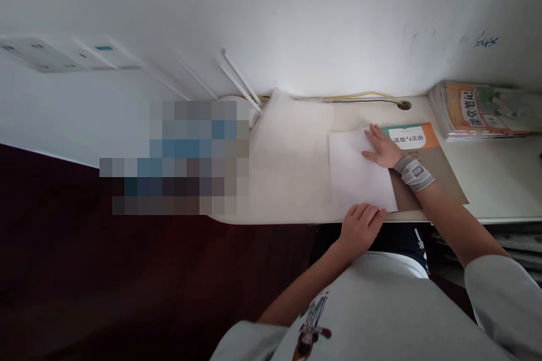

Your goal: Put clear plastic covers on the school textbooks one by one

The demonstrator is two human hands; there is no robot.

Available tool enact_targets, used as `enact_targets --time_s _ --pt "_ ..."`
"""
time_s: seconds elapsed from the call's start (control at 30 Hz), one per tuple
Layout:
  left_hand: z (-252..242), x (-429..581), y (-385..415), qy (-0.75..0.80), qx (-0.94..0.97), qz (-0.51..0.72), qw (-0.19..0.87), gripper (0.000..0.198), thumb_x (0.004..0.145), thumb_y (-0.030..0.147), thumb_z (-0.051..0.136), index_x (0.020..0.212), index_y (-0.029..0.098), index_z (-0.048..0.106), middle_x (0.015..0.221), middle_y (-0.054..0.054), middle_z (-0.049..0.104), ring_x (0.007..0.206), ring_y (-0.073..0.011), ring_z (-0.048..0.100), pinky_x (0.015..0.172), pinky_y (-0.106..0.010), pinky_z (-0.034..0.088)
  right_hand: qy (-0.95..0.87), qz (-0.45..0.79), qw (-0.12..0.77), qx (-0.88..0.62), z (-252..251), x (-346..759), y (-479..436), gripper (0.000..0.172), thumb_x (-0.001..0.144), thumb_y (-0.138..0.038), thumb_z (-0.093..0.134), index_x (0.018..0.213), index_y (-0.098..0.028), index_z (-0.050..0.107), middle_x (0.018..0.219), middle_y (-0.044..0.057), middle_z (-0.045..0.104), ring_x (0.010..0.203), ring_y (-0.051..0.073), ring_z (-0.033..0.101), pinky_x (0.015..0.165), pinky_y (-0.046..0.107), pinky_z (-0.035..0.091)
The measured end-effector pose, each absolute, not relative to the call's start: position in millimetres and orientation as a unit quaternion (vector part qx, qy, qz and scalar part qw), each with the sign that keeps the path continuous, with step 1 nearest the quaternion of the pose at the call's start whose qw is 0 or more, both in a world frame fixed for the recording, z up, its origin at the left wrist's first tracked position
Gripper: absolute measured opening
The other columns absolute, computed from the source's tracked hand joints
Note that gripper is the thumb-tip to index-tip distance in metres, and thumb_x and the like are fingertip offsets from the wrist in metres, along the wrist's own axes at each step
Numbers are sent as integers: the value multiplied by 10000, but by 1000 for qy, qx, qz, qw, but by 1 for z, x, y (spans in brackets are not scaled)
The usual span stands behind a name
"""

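Observation:
A white sheet of paper (355, 166) lies partly over the left side of a textbook (432, 175), which has a green, orange and brown cover. My right hand (383, 148), with a grey band on its wrist, lies spread on the paper near its upper right edge. At the desk's front edge, my left hand (362, 227) has its fingers bent together over the paper's lower edge. Its thumb side is near the sheet's lower right corner. What lies beneath those fingers is hidden.
The white desk (292, 192) runs along a wall. Stacked books (486, 107) stand at the back right. A yellow cable (359, 95) runs along the wall to a cable hole (405, 105). A pale sheet (296, 118) lies at left, beside a blurred-out area.

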State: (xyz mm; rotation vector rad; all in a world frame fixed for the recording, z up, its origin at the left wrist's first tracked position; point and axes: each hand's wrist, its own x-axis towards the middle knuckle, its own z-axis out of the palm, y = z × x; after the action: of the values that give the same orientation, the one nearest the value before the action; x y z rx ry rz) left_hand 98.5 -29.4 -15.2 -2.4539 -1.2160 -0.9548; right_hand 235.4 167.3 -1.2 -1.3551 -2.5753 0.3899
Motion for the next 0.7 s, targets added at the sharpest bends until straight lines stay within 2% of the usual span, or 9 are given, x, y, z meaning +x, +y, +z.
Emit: enact_targets --time_s 0.13,0.23,0.43,0.57,0.7 --pt "-13 91 -28 -418 -839 -318 140 110 861 151 523 950 179 581 823 -17 639 784 -128 566 724 -281 389 -849 127 122 -499 -3 233 167 721 858 -463 421 1399 -4 293 1499 213 163 1397 295 115 1118 443 199" --pt "-15 83 -26 -383 -865 -290 141 107 874 154 500 951 162 574 826 -24 637 783 -129 563 727 -284 380 -857 112 119 -488 -6 232 167 736 861 -498 407 1393 0 304 1493 219 181 1392 312 124 1116 455 196" --pt "-20 74 -24 -364 -881 -262 148 94 871 139 489 910 137 575 787 -30 620 752 -143 542 696 -299 358 -900 88 70 -421 -7 229 162 814 833 -639 358 1432 -97 257 1508 168 175 1393 325 93 1113 486 155" --pt "-17 76 -27 -385 -872 -263 146 83 862 145 508 904 136 579 738 -18 595 736 -145 528 678 -299 335 -906 70 46 -415 -4 227 159 809 827 -641 369 1442 -130 243 1504 157 195 1393 320 104 1113 492 134" --pt "-14 82 -30 -390 -873 -258 141 97 869 149 492 884 133 586 727 -20 585 721 -146 515 671 -299 330 -922 73 20 -381 0 228 158 768 826 -616 401 1418 -136 309 1486 166 245 1385 311 163 1115 497 119"
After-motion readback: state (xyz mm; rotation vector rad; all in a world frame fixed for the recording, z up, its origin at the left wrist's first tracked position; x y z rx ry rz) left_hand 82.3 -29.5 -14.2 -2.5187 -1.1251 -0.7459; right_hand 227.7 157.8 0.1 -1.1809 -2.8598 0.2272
